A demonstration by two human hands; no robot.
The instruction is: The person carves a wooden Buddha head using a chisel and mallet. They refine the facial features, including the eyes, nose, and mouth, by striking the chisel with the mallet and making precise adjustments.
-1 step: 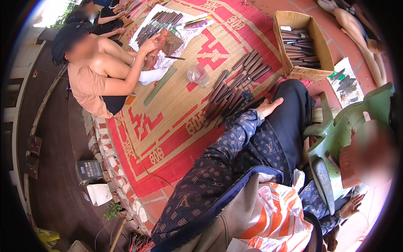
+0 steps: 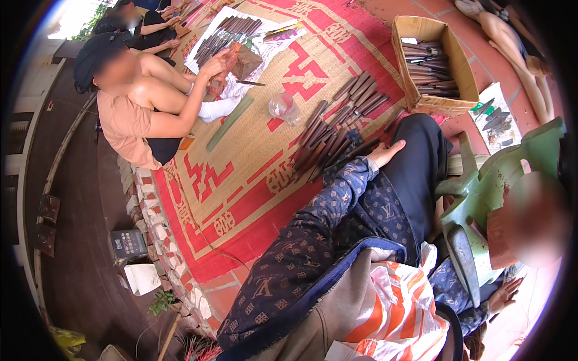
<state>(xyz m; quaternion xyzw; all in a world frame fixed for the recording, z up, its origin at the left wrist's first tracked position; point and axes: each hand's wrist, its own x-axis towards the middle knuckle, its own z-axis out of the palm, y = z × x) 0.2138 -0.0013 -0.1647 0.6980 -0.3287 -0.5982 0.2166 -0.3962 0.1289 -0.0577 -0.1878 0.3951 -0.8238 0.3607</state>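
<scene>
While the left hand (image 2: 386,154) lies flat, empty, on one leg (image 2: 416,180), right hand (image 2: 503,296) spread, empty, one carton (image 2: 442,106)

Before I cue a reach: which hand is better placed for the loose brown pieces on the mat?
Probably the left. The left hand lies on the dark-clothed knee, close beside the loose brown pieces; the right hand is much farther off, out past the green plastic chair.

One left hand (image 2: 383,155), one right hand (image 2: 504,296). Left of the left fingers: one cup (image 2: 284,109), one green bar (image 2: 230,123), sticks (image 2: 330,137) too many to count. Ahead of those fingers: one box (image 2: 456,59). To their right: one chair (image 2: 498,156).
</scene>
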